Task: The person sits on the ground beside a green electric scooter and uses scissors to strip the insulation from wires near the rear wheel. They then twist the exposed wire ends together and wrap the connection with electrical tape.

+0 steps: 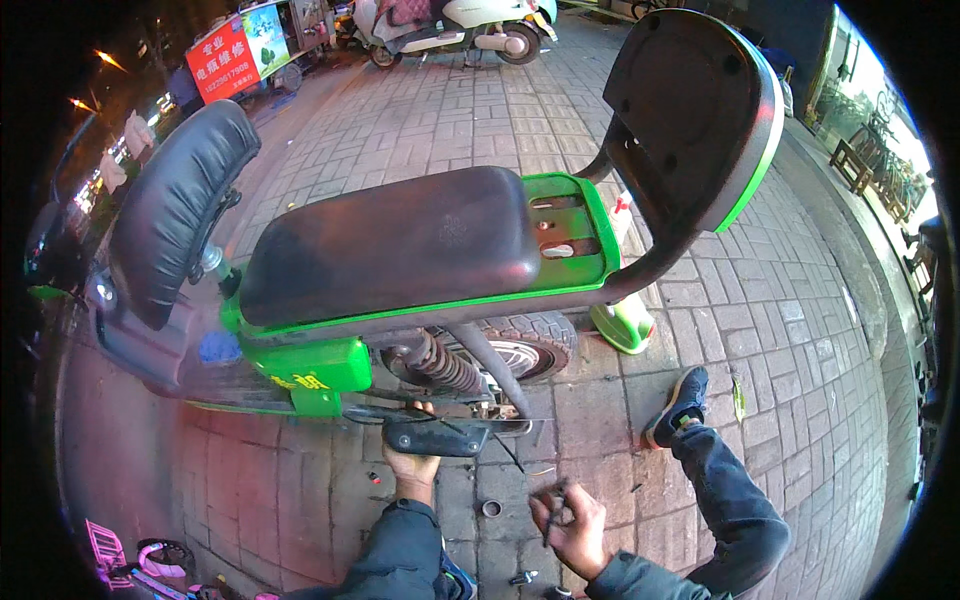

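Note:
A green electric scooter with a black padded seat (390, 245) stands across the view. Low on its near side, by the rear wheel (550, 345), is a black elongated part (437, 437) with rounded ends. My left hand (412, 472) is closed around it from below, fingertips showing above its upper edge. A thin black cable hangs beside it. To the right, over the paving, my right hand (580, 527) is closed on a small dark object (553, 510) whose kind I cannot make out. A coil-spring shock absorber (450, 365) sits above the left hand.
On the bricks lie a small dark ring (491, 508), a red bit (374, 478) and a small metal piece (523, 577). My foot (682, 405) is at the right. A pink bicycle (140, 560) is at lower left; a white scooter (470, 25) stands far back.

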### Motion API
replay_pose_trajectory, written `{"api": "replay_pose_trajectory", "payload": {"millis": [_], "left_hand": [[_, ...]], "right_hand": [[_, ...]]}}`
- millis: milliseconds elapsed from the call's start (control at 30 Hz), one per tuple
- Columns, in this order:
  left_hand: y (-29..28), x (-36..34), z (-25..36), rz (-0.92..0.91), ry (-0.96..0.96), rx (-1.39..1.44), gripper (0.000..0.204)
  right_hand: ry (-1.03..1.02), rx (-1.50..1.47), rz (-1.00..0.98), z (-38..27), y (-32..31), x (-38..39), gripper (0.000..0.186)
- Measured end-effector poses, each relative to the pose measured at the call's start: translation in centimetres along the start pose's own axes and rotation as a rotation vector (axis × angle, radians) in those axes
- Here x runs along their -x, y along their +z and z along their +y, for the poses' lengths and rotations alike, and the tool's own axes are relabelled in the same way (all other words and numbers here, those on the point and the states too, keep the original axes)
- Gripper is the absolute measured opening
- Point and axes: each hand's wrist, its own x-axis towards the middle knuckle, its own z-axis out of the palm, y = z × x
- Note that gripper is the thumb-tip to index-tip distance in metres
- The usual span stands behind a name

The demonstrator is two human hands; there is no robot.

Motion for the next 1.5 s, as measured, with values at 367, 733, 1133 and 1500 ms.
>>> {"api": "replay_pose_trajectory", "payload": {"millis": [367, 733, 1133, 1500], "left_hand": [[2.5, 0.2, -0.8, 0.027, 0.058, -0.051, 0.056], [1.9, 0.8, 0.5, 0.03, 0.041, -0.206, 0.065], [13.9, 9.8, 4.5, 0.175, 0.701, -2.059, 0.031], [22.6, 12.9, 2.4, -0.592, 0.292, -2.438, 0.012]], "right_hand": [[-0.227, 0.355, -0.183, -0.5, 11.2, -10.0, 0.024], [-0.039, 0.199, -0.16, 1.0, 14.3, -6.0, 0.032], [-0.458, -0.033, -0.097, -2.7, 8.7, -7.2, 0.029], [0.236, -0.77, -0.179, -5.6, 4.5, -2.1, 0.021]]}}
